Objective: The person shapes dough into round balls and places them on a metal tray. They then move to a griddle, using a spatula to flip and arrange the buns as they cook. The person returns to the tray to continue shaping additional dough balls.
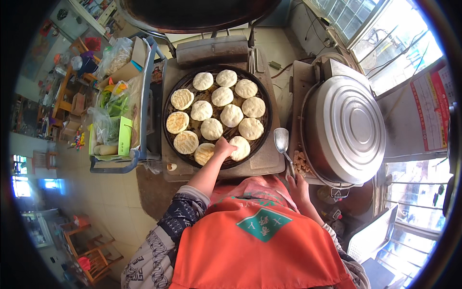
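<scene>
Round dough flatbreads [211, 129] fill a wide black griddle pan [269, 121] before me. Those along its left and lower left side, such as one flatbread [177, 122], show browned tops; the others are pale. My left hand [224, 147] reaches over the pan's near edge, its thumb against the left edge of a pale flatbread [240, 149]. The other fingers are partly hidden, so a grip on it cannot be made out. Low at the pan's right, my right hand [299, 188] holds the handle of a metal wok turner [281, 140], blade pointing away from me.
A large lidded metal pan [355, 124] stands at the right, with crumbly pieces [300, 162] beside it. A raised dark griddle lid [198, 14] hangs beyond the pan. On the left, a cart [142, 108] carries bags and a green box [125, 135]. An eggshell [171, 167] lies near the pan.
</scene>
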### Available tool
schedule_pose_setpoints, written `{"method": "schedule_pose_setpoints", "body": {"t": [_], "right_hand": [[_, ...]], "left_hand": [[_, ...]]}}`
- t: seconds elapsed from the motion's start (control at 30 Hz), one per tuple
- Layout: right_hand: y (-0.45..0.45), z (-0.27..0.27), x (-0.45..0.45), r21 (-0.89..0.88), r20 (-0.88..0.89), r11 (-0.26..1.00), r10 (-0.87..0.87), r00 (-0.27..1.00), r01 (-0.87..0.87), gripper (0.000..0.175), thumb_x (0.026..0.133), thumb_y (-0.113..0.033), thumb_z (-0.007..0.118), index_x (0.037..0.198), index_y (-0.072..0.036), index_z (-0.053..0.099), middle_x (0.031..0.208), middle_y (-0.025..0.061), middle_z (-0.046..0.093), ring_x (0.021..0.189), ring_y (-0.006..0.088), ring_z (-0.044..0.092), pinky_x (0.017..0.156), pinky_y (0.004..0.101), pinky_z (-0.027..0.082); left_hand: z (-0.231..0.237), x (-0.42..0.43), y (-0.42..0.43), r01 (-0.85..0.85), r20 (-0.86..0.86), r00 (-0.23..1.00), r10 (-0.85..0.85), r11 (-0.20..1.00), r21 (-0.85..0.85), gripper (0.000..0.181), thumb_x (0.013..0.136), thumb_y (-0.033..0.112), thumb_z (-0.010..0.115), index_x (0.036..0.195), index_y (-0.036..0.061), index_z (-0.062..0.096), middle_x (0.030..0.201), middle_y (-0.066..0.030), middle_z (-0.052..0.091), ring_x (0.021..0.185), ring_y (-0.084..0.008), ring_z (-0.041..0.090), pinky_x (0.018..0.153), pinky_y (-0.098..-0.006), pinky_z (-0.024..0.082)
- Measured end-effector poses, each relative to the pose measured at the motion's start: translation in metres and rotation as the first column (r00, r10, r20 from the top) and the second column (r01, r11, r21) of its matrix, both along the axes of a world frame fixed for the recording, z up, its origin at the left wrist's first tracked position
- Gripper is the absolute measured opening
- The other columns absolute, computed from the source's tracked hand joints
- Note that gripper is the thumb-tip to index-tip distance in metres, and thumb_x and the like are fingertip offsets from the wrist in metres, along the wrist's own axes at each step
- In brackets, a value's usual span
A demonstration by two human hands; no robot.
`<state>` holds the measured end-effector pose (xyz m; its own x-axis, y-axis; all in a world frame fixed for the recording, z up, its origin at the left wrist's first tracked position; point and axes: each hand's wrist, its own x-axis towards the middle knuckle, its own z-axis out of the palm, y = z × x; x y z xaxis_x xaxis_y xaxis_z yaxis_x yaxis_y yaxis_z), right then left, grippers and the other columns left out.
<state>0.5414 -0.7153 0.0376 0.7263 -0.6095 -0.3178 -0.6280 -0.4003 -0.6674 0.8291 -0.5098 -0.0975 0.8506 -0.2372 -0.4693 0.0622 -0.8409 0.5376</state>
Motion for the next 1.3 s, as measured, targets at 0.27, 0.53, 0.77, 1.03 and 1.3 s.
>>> {"method": "schedule_pose_setpoints", "body": {"t": [0.27, 0.53, 0.77, 1.03, 1.3], "right_hand": [[-0.004, 0.01, 0.045, 0.038, -0.088, 0.96, 0.28, 0.956, -0.277, 0.037, 0.095, -0.037, 0.055, 0.095, 0.0, 0.052, 0.08, 0.0277, 0.063, 0.077, 0.0459, 0.062, 0.067, 0.0505, 0.046], [0.039, -0.044, 0.108, 0.002, -0.464, 0.791, 0.543, 0.7, -0.612, 0.022, 0.097, -0.021, 0.046, 0.107, -0.001, 0.046, 0.097, 0.0273, 0.068, 0.091, 0.045, 0.067, 0.076, 0.0525, 0.053], [0.056, -0.063, 0.114, -0.063, -0.594, 0.791, 0.461, 0.659, -0.609, 0.02, 0.095, -0.016, 0.044, 0.109, -0.002, 0.046, 0.101, 0.0269, 0.068, 0.093, 0.0425, 0.069, 0.077, 0.0492, 0.056], [0.088, -0.048, 0.115, -0.028, -0.587, 0.849, 0.413, 0.697, -0.527, 0.019, 0.097, -0.015, 0.041, 0.108, -0.001, 0.047, 0.096, 0.0279, 0.068, 0.091, 0.0435, 0.068, 0.077, 0.0499, 0.056], [0.098, -0.016, 0.11, 0.032, -0.541, 0.909, 0.365, 0.757, -0.415, 0.025, 0.095, -0.019, 0.049, 0.109, 0.0, 0.044, 0.095, 0.0311, 0.066, 0.094, 0.0465, 0.065, 0.081, 0.0536, 0.051]], "left_hand": [[0.05, -0.047, 0.016, 0.277, 0.468, 0.879, -0.085, 0.891, -0.359, 0.064, 0.06, 0.037, 0.091, 0.101, 0.0041, 0.055, 0.098, -0.015, 0.058, 0.089, -0.0306, 0.057, 0.081, -0.0407, 0.048], [0.001, -0.055, 0.127, -0.295, 0.102, 0.895, 0.434, 0.749, -0.593, 0.026, 0.081, 0.011, 0.077, 0.101, 0.0017, 0.062, 0.096, -0.0056, 0.069, 0.084, -0.0128, 0.064, 0.077, -0.028, 0.053], [-0.022, 0.019, 0.143, -0.193, 0.165, 0.924, 0.344, 0.795, -0.575, 0.033, 0.084, 0.018, 0.074, 0.107, -0.0007, 0.061, 0.106, -0.013, 0.067, 0.095, -0.0232, 0.066, 0.084, -0.0335, 0.052], [0.006, 0.103, 0.061, -0.216, 0.21, 0.954, 0.216, 0.976, -0.02, 0.067, 0.07, 0.037, 0.083, 0.115, -0.0041, 0.056, 0.113, -0.0233, 0.06, 0.108, -0.035, 0.059, 0.093, -0.0421, 0.048], [0.025, 0.101, 0.042, -0.145, -0.12, 0.986, 0.117, 0.955, -0.258, 0.048, 0.061, 0.032, 0.087, 0.084, 0.0008, 0.058, 0.084, -0.0129, 0.066, 0.075, -0.0216, 0.063, 0.068, -0.0346, 0.051]]}}
